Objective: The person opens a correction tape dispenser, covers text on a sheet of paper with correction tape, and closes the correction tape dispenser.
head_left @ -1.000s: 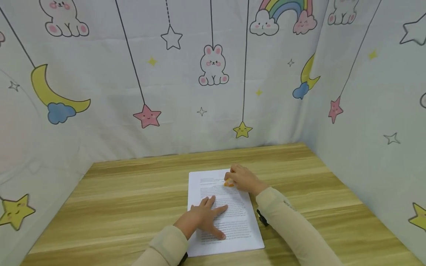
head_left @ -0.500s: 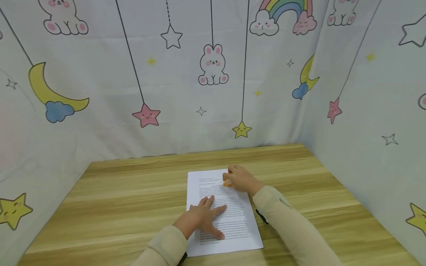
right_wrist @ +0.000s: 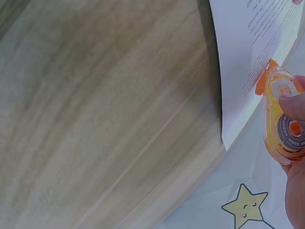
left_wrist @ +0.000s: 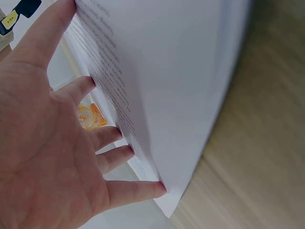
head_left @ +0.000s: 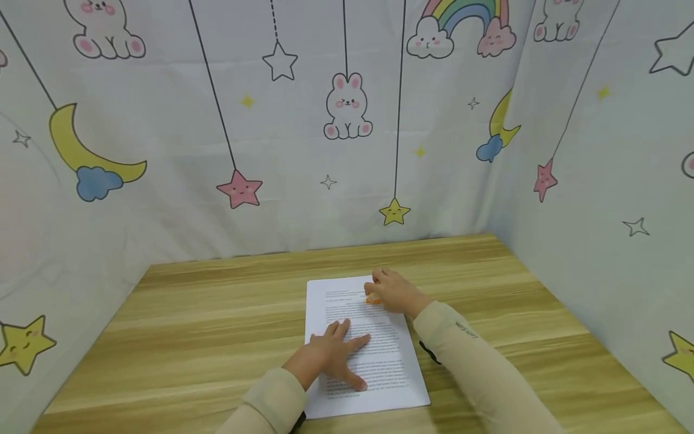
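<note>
A stack of white printed paper (head_left: 379, 395) lies on the table, dense lines of text on its top sheet. My left hand (head_left: 335, 355) rests on the lower left part of the page with fingers spread; the left wrist view shows its fingertips (left_wrist: 157, 189) touching the sheet. Near the top right of the page, my right hand (head_left: 397, 293) grips a clear and orange correction tape (right_wrist: 279, 121). Its orange tip (right_wrist: 261, 82) is at the printed lines in the right wrist view. The thumb (right_wrist: 293, 106) lies on the casing, and part of the hand is out of that view.
The wood-grain table (head_left: 217, 325) extends on both sides of the paper. A white cloth backdrop (head_left: 303, 217) with rabbits, stars and moons hangs behind it and along the sides. Dark wrist straps (head_left: 429, 352) show under the cream sleeves (head_left: 472, 361).
My right forearm has turned slightly, and more of the sleeve's lettering shows. The left hand and the paper stay in place, with the correction tape at nearly the same spot.
</note>
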